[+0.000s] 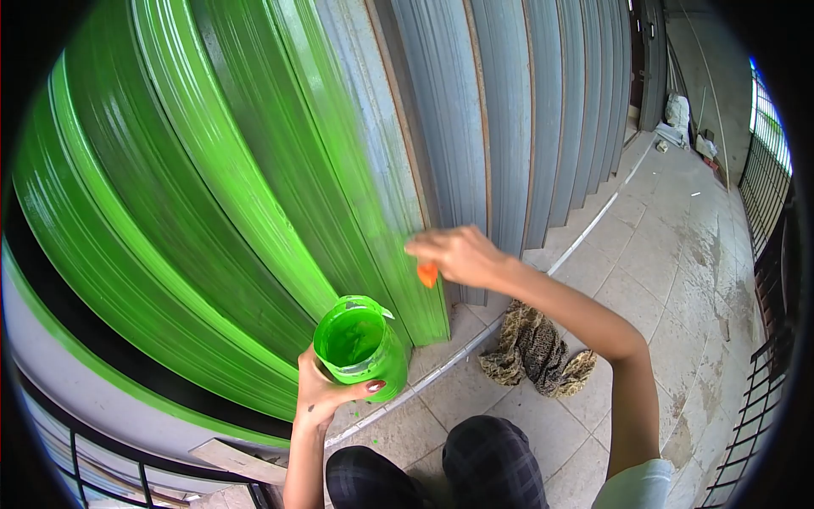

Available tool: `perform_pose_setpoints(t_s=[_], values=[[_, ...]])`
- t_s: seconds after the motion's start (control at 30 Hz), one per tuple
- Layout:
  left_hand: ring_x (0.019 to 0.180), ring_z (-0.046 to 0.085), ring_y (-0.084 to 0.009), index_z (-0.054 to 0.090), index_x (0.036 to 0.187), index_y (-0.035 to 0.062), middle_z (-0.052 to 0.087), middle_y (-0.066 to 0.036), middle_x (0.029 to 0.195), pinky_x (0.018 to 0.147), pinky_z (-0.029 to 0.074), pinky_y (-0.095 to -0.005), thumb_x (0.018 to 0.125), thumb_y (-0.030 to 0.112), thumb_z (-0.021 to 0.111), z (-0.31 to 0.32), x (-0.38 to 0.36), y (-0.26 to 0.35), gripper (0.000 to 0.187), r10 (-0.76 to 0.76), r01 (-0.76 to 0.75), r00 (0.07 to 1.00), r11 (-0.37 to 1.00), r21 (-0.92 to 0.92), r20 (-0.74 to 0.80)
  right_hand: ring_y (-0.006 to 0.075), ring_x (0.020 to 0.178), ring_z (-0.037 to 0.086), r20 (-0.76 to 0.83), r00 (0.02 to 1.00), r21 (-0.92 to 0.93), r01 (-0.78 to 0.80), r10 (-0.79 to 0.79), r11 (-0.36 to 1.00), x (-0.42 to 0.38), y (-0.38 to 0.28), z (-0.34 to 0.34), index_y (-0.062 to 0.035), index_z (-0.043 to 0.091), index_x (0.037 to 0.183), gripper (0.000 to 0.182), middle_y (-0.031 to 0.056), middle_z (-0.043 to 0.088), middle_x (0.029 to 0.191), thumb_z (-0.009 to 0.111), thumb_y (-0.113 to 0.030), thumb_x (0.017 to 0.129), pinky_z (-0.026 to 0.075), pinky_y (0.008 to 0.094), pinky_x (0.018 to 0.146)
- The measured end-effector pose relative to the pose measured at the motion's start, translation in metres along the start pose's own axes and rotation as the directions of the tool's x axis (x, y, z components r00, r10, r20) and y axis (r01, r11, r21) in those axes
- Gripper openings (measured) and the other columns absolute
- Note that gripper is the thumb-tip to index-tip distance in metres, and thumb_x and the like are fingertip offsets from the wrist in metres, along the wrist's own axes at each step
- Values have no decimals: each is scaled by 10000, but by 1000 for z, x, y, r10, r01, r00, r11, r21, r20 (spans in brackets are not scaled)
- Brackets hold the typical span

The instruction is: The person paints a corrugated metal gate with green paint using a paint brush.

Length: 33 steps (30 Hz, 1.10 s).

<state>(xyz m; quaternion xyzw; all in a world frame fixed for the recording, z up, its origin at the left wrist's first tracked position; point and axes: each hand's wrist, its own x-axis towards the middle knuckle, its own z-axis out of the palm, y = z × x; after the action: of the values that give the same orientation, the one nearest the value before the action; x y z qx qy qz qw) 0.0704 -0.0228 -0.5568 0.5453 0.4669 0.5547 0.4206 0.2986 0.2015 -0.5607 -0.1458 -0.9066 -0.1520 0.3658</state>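
My left hand (320, 392) is wrapped round a plastic jar (386, 360) of green paint, its mouth tilted towards me and its rim smeared with paint. Close to the corrugated metal shutter (254, 170), my right hand (458, 256) is closed on a paintbrush, whose orange handle (427, 274) sticks out below the fingers. The bristles are hidden or blurred. The panel by my right hand has thin green streaks over its lower part and is grey higher up. To the left the panels are glossy green; those to the right are grey with rusty edges.
A patterned brown cloth (538, 352) lies crumpled on the tiled floor (627, 280) below my right forearm. My knees (492, 458) are at the bottom. A black metal grille (755, 416) stands at right, another railing (110, 458) at lower left. White bags (676, 114) sit far back.
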Motion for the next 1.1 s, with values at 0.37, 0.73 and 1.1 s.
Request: perform_pose_setpoints(t_s=[0.37,0.73,1.1], values=[[1143,606,-286,494,1353,-4,609,-165,1249,1041,436,-391,505,279,940,26,23,-13,999,332,-273,943,747,607,16,228,906,713,-213,869,819,-90,447,566,40,-42,-139,12,693,1018,205,144,721,973,735,-14,819,601,383,802],[1260,499,-355,477,1368,20,545,-158,1331,1078,390,-457,523,125,876,25,23,-20,940,424,-431,886,603,672,188,192,673,694,91,991,753,-130,93,645,-15,-90,-100,-99,703,1057,253,43,732,904,714,-41,811,541,267,592],[1270,488,-348,461,1386,33,534,-145,1352,1084,388,-447,499,86,868,29,21,-18,977,340,-395,913,610,687,224,229,682,666,229,971,747,-126,-75,653,-13,-91,-78,-77,649,987,276,56,688,792,658,42,738,511,337,582]])
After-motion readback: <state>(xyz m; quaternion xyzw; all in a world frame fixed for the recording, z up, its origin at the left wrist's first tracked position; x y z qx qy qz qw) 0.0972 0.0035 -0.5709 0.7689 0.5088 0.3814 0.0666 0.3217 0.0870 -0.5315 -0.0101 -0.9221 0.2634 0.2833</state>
